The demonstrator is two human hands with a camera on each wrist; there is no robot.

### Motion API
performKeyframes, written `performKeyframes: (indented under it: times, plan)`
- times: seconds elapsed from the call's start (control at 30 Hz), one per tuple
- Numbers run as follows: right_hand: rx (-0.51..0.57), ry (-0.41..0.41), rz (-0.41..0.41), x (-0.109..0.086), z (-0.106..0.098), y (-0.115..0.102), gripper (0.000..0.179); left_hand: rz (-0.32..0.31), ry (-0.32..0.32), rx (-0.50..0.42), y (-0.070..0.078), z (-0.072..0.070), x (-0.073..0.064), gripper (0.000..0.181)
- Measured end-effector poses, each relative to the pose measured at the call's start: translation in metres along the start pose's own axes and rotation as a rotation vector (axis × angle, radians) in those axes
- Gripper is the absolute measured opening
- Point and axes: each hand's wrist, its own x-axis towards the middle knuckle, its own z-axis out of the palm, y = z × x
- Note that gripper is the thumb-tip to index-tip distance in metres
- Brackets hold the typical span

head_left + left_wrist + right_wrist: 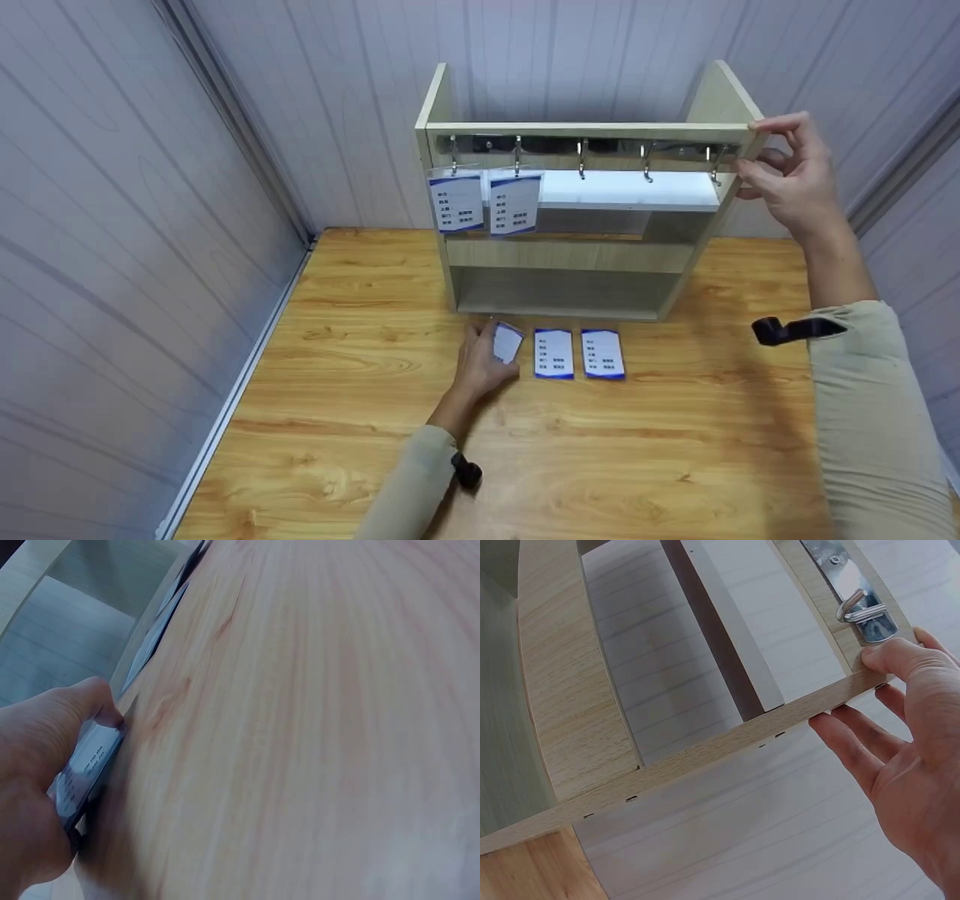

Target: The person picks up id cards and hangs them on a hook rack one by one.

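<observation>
Low over the table, my left hand (480,365) pinches a white and blue badge card (508,342) between thumb and fingers; the left wrist view shows the same card (91,757) tilted in its grasp. Two more badge cards (553,353) lie flat just to its right. My right hand (796,176) grips the upper right side of a wooden shelf (574,257). In the right wrist view, its thumb presses the front edge and its fingers lie along the outer side. A metal hook rail (611,146) crosses the shelf top, with two badges (514,202) hanging from its left hooks.
The shelf stands on the wood-grain table (360,375), close to the back wall (360,112). A grey panel wall (127,262) runs along the left. Each sleeve carries a black strap (799,330). Three hooks on the right hold no badge.
</observation>
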Motion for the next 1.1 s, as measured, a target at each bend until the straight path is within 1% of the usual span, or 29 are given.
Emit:
performKeyframes:
  times: [0.1,0.23,0.53,0.7,0.83,0.9,1.0,1.07,1.1]
  plan:
    - [0.019,-0.003,-0.007,0.0,0.0,0.0,0.044,-0.006,-0.003,0.015,0.001,0.0,-0.001,0.1]
    - [0.019,-0.004,-0.004,-0.001,0.0,-0.001,0.044,-0.016,-0.003,0.031,0.003,0.0,-0.001,0.101]
    - [-0.021,-0.003,0.016,-0.002,0.0,-0.004,0.044,-0.045,-0.002,0.008,0.007,-0.001,-0.001,0.103]
    - [-0.017,-0.002,0.019,-0.002,-0.001,-0.003,0.045,-0.055,-0.004,0.003,0.009,-0.003,-0.001,0.105]
    - [-0.029,0.0,0.022,-0.003,-0.001,-0.002,0.046,-0.036,0.014,-0.024,0.002,0.001,0.002,0.104]
    - [-0.024,-0.002,0.023,-0.002,-0.001,-0.002,0.046,-0.008,0.034,-0.026,-0.005,0.005,0.006,0.104]
    - [-0.007,-0.008,0.016,-0.002,0.0,-0.002,0.046,0.032,0.052,-0.024,-0.012,0.009,0.009,0.103]
    - [0.004,-0.01,0.012,-0.002,0.0,-0.002,0.045,0.059,0.066,-0.021,-0.014,0.009,0.01,0.102]
    - [0.003,-0.011,0.01,-0.002,0.0,-0.002,0.045,0.06,0.068,-0.027,-0.012,0.008,0.009,0.102]
